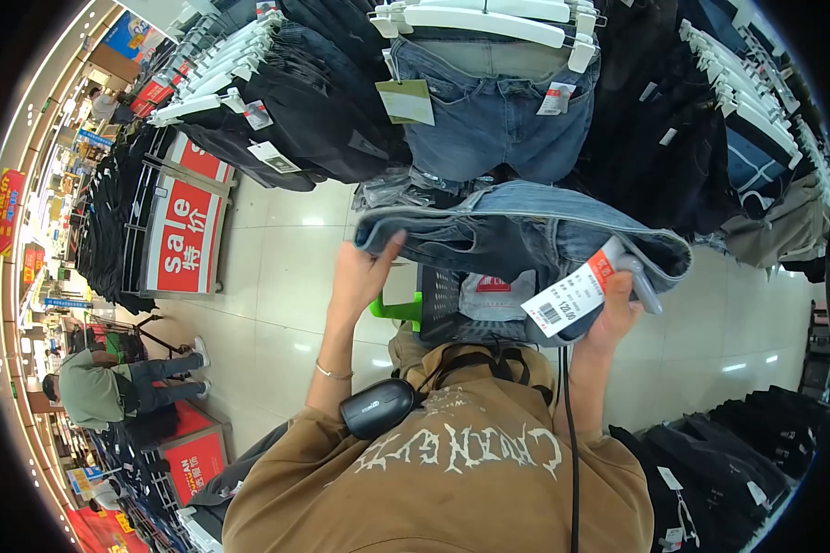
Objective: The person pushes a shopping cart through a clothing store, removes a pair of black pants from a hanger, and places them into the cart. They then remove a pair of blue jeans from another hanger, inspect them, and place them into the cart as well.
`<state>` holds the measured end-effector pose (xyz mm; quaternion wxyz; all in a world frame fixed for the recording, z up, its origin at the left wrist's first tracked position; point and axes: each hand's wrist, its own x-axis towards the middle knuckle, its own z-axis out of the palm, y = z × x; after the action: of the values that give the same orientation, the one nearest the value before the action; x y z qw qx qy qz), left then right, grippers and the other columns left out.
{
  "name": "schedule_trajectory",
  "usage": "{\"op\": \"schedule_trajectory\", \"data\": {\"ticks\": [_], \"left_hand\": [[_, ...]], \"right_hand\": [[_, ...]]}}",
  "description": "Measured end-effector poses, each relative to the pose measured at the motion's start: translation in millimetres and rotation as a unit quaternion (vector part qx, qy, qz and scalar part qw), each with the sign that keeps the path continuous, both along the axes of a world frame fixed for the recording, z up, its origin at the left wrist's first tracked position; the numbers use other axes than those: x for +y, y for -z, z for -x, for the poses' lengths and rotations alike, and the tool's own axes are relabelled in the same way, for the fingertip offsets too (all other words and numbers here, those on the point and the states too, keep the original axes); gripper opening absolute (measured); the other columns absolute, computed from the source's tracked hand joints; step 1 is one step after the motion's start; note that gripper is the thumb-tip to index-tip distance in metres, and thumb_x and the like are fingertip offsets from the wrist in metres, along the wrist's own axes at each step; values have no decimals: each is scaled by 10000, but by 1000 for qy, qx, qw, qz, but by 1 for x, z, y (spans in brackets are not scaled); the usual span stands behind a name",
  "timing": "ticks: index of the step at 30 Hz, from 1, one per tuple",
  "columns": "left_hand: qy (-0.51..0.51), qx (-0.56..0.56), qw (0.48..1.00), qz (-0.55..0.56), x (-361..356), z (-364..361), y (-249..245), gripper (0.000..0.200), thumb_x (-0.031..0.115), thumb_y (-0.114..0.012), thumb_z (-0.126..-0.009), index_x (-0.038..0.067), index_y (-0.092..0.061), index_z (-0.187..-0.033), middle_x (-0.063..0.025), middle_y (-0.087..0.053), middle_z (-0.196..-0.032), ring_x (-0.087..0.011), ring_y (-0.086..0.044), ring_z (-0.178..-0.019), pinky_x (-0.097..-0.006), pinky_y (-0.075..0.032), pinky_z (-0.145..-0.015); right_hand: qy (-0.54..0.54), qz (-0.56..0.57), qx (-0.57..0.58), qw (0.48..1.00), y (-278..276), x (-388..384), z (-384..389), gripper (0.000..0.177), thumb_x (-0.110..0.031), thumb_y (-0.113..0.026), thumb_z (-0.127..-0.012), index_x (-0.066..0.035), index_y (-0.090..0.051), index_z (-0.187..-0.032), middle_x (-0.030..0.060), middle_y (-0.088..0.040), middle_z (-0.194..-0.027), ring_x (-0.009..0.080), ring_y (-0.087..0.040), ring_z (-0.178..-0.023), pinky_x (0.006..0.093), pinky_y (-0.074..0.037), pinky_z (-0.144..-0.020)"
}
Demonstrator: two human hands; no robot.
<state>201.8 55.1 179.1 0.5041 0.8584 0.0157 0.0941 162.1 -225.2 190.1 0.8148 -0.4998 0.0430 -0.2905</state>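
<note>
A pair of blue jeans (526,226) is stretched between my two hands in front of my chest. My left hand (367,275) grips one end of the waistband, thumb on the near side. At the other end, my right hand (615,318) holds the jeans along with their white and orange price tag (572,293), thumb resting on the tag's edge. Beneath the jeans is a dark shopping basket (441,313) with a green handle (397,309). A pale plastic-wrapped item (496,297) with a red label lies in it, partly covered.
Denim shorts (498,111) hang on white hangers (484,20) straight ahead, beside dark trousers (323,101). A red sale sign (184,235) stands to the left on the tiled floor (277,249). Farther left is a person in green (97,392). Dark clothes (738,442) hang at lower right.
</note>
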Motion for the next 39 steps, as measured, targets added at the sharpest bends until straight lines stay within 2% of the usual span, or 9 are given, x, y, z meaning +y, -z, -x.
{"op": "schedule_trajectory", "data": {"ticks": [3, 5, 8, 13, 19, 21, 34, 36, 39], "left_hand": [[101, 51, 988, -105, 1, 7, -9, 241, 272, -649, -813, 33, -636, -838, -93, -616, -661, -199, -596, -565, -307, -471, -551], [193, 25, 953, -233, 3, 8, -9, 165, 200, -677, -748, 59, -648, -831, -108, -635, -703, -273, -630, -658, -359, -484, -605], [195, 86, 947, -242, 13, 10, 3, 142, 133, -660, -715, 46, -647, -827, -117, -643, -732, -293, -630, -706, -376, -485, -628], [185, 134, 944, -239, 30, 13, 5, 113, 78, -641, -722, 11, -637, -813, -155, -636, -736, -328, -620, -718, -377, -486, -638], [179, 181, 967, -28, 32, 17, 11, 139, 90, -662, -786, -42, -632, -819, -80, -616, -663, -121, -570, -574, -247, -457, -549], [155, 209, 956, 136, 23, 19, 1, 154, 117, -666, -804, -35, -642, -815, -11, -600, -664, -31, -511, -573, -189, -429, -512], [176, 169, 934, 263, 0, 20, -26, 174, 103, -643, -825, -45, -626, -914, -63, -656, -729, -39, -549, -590, -168, -402, -488], [177, 169, 929, 276, 0, 21, -29, 173, 63, -657, -791, -46, -644, -926, -103, -670, -803, -98, -611, -650, -203, -469, -545], [178, 169, 929, 275, -2, 20, -36, 167, 57, -656, -790, -44, -646, -923, -100, -670, -804, -99, -612, -663, -203, -467, -560]], "right_hand": [[11, -22, -22, 999, -18, -2, 1, 386, -289, -602, -866, -31, -497, -1132, 68, -582, -1029, 143, -607, -806, 268, -514, -699], [9, -31, -30, 999, -20, -6, 0, 365, -308, -577, -880, -44, -498, -1119, 71, -577, -1042, 143, -601, -854, 284, -506, -754], [-17, -33, -59, 998, -26, -12, 1, 362, -322, -554, -893, -55, -493, -1131, 75, -555, -1100, 148, -561, -976, 307, -447, -886], [58, -61, -20, 996, -27, -27, -1, 450, -393, -518, -897, -38, -483, -1173, 87, -553, -1131, 171, -563, -994, 319, -454, -883], [44, -58, 17, 997, -38, -41, -3, 538, -442, -454, -912, -10, -447, -1231, 116, -543, -1177, 201, -569, -1013, 327, -463, -882], [46, -55, 17, 997, -37, -45, -5, 534, -440, -448, -915, -6, -448, -1227, 120, -546, -1170, 204, -577, -997, 323, -471, -869], [167, -34, 81, 982, -65, -55, -8, 524, -440, -417, -925, -13, -453, -1227, 112, -519, -1198, 203, -535, -1057, 324, -435, -901], [193, -23, 87, 977, -61, -63, -5, 530, -440, -408, -928, -3, -457, -1223, 110, -511, -1202, 194, -516, -1080, 318, -414, -921], [210, -21, 98, 972, -65, -67, -4, 528, -436, -401, -931, 3, -465, -1216, 109, -513, -1199, 191, -519, -1074, 315, -416, -918]]}}
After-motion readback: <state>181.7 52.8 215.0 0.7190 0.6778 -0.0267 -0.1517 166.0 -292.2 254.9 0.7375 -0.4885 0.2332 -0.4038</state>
